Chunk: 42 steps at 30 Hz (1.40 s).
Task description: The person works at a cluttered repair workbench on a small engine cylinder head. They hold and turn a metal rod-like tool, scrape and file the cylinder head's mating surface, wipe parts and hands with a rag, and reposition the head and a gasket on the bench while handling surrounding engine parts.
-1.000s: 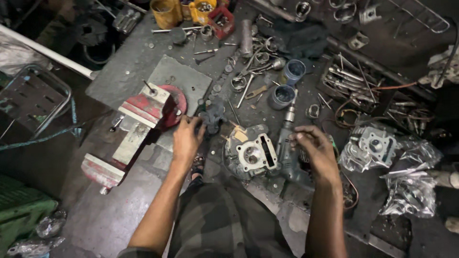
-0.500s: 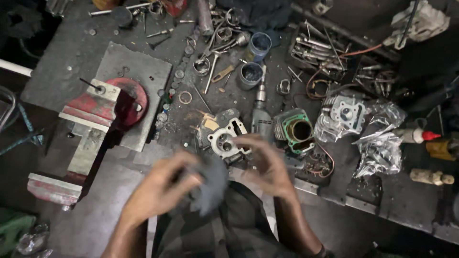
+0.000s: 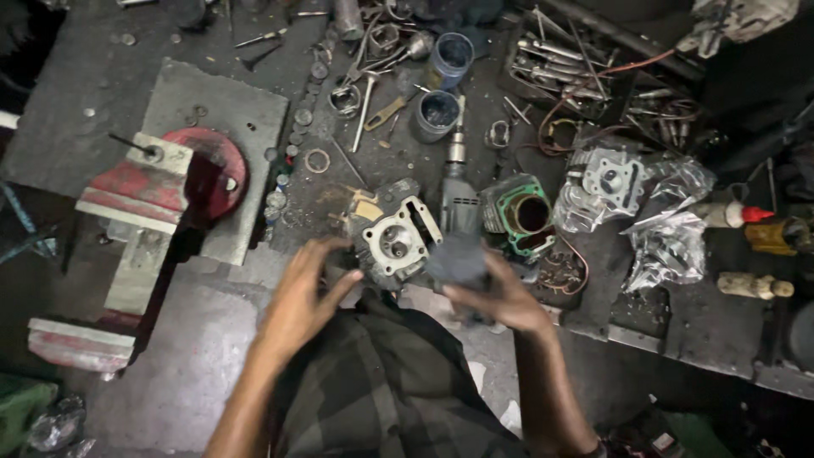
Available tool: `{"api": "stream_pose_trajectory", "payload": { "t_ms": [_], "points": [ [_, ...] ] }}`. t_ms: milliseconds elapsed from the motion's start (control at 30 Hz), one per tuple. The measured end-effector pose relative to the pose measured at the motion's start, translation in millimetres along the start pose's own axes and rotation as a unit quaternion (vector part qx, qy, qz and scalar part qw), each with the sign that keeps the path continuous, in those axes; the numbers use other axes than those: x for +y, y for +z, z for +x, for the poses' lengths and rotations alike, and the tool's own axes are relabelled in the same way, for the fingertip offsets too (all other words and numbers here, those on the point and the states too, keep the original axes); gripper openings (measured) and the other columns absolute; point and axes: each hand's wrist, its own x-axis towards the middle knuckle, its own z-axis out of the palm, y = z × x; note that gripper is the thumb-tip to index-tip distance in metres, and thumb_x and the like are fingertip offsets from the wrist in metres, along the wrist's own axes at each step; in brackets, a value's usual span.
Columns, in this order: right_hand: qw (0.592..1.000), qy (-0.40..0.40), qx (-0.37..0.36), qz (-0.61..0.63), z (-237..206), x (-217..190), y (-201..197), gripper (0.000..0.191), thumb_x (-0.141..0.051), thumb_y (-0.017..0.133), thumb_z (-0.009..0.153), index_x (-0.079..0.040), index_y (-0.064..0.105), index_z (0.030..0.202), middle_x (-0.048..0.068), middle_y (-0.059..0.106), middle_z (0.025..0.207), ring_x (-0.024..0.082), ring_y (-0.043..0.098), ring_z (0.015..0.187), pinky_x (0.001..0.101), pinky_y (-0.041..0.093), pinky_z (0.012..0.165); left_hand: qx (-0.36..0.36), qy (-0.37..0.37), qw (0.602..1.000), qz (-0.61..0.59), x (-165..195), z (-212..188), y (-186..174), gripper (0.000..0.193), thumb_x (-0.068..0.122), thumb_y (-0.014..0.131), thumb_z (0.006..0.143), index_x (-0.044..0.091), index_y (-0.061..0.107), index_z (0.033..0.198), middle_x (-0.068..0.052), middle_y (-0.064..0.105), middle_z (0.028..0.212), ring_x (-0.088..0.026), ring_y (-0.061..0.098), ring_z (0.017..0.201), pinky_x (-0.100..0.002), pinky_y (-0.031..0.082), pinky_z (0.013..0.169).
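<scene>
Fingers: right hand [image 3: 500, 297] pinching dark blurred part [image 3: 458, 259] | left hand [image 3: 301, 301] spread beside ribbed metal cylinder head [image 3: 394, 242]

R hand [image 3: 500, 297] w/ dark part [image 3: 458, 259]

The cylinder head [image 3: 395, 242] lies on the workbench [image 3: 212, 373] between the vise [image 3: 161, 199], left, and the cylinder [image 3: 523, 212], right.

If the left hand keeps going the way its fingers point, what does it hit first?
Most likely the cylinder head: the left hand points up and to the right with fingertips just short of that part's left edge. Their relative height is unclear, so it might pass above it.
</scene>
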Motion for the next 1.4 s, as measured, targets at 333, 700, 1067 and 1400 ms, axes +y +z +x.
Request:
{"api": "stream_pose_trajectory", "payload": {
  "t_ms": [333,700,1067,1400],
  "points": [
    [0.854,0.126,-0.023,-0.505,68,12,75,0.043,-0.022,0.066,0.089,-0.005,0.057,0.128,0.021,0.066,0.099,0.04,0.068,0.094,0.0527,0.054,0.082,0.025,0.064,0.996,0.054,-34,4,64,0.112,0.025,0.093,0.064,0.001,0.031,0.154,-0.028,0.03,0.16,-0.045,0.036,0.144,-0.052,0.033,0.116],
    [0.966,0.076,0.204,-0.138,25,31,7,0.03,-0.013,0.064,0.086,-0.006,0.062,0.115,0.006,0.068,0.101,0.022,0.063,0.089,0.036,0.054,0.08,0.024,0.033,0.999,0.004,-37,5,62,0.114,0.027,0.095,0.064,-0.001,0.03,0.153,-0.024,0.028,0.163,-0.043,0.034,0.146,-0.05,0.033,0.114],
    [0.834,0.378,0.051,-0.4,62,-36,47,0.037,-0.034,0.067,0.084,-0.008,0.08,0.108,0.017,0.078,0.093,0.03,0.078,0.082,0.0428,0.06,0.081,0.0,0.02,0.998,0.066,-29,7,52,0.114,0.035,0.094,0.062,0.0,0.032,0.151,-0.022,0.03,0.161,-0.04,0.041,0.141,-0.053,0.037,0.108],
    [0.839,0.202,-0.046,-0.503,73,4,72,0.06,-0.023,0.065,0.088,-0.009,0.049,0.144,0.02,0.065,0.12,0.037,0.071,0.096,0.0478,0.056,0.086,-0.011,-0.005,0.998,0.06,-31,8,50,0.113,0.036,0.094,0.061,0.005,0.034,0.151,-0.016,0.031,0.163,-0.038,0.046,0.138,-0.051,0.04,0.105]
  ]
}}
